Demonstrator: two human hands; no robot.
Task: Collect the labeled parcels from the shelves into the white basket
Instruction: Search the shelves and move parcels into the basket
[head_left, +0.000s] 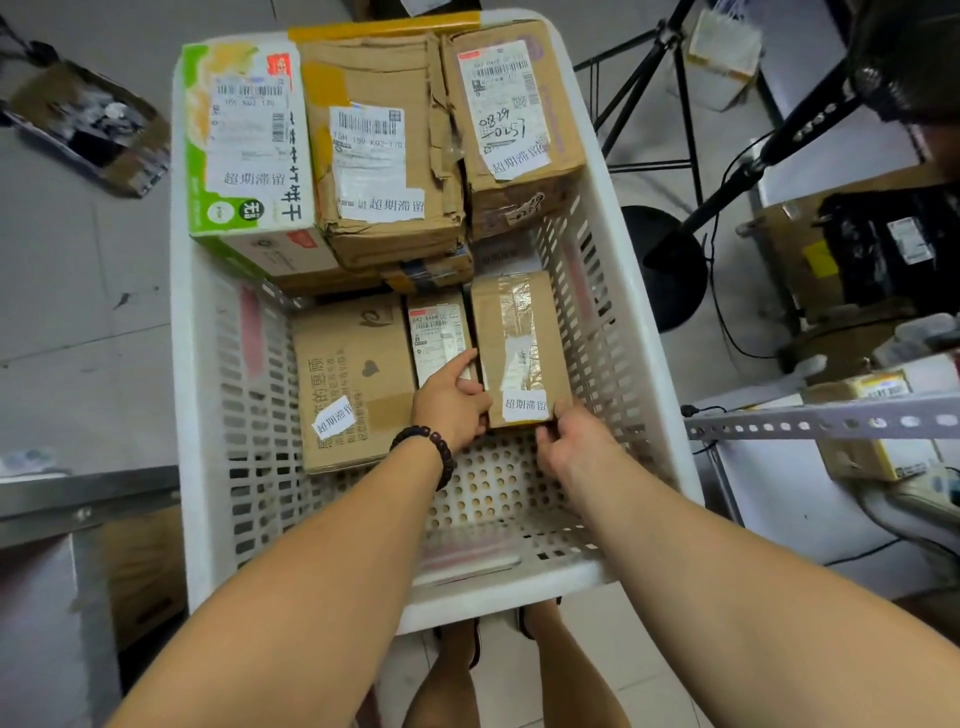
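Your left hand (451, 402) and right hand (574, 441) both grip the near end of a small taped brown cardboard parcel (519, 338), low inside the white perforated plastic basket (249, 415). Larger labelled cardboard boxes (384, 171) are stacked beyond your hands.

white basket (618, 291) holds labeled cardboard parcels; small taped parcel (519, 348) tilted near right wall.

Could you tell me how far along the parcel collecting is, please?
Several labelled parcels already sit in the white basket. The left hand and right hand grip a taped brown box inside it. At least one shelf parcel on the right looks uncollected.
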